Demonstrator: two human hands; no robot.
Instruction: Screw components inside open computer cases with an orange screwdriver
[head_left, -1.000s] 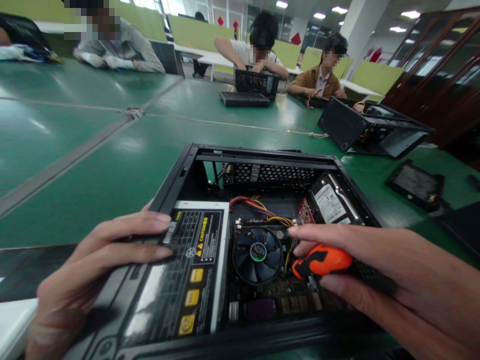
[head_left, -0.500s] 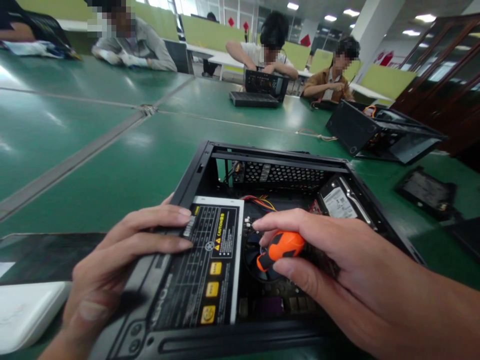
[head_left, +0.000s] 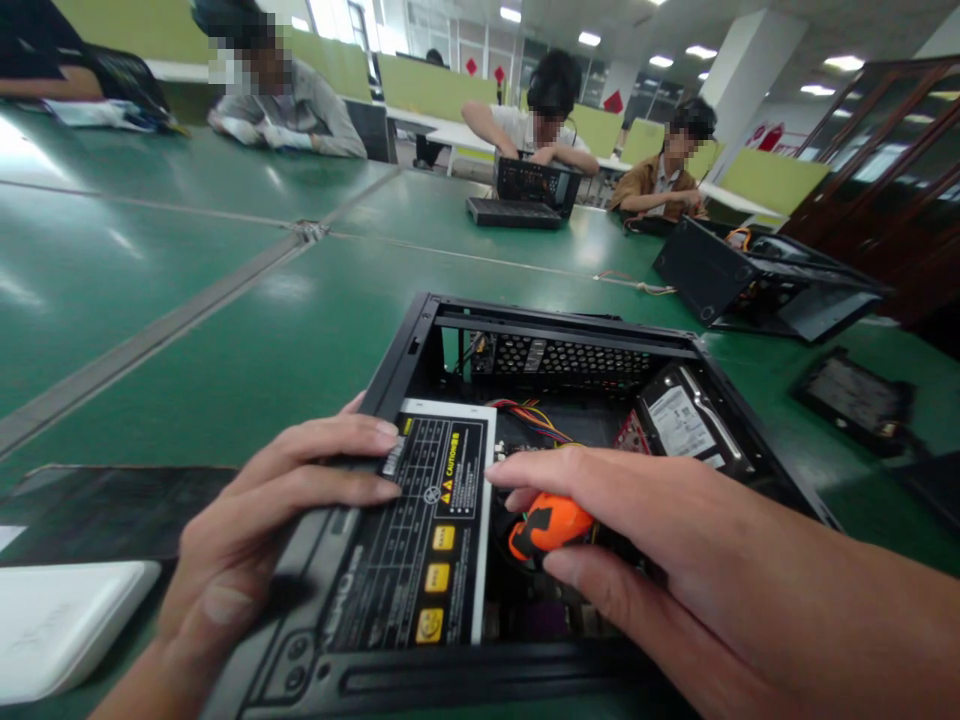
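Bright room in the head view, yellow-green partitions lining the far side, and a co-worker in white bends over a dark chassis on the green bench. Another person in brown sits just to the right. Down to the near side: an open computer case lies on the bench, power supply at its left, coloured wires behind, hard drive far right. And look at the left hand, 2 fingers laid over the power supply's label, slightly apart; whether it grips, I cannot tell. Across from it, the right hand pinches an orange-and-black handle between thumb and fingers, above the case's interior! Anything beyond that handle is too dark to make out. Near left, a white object.
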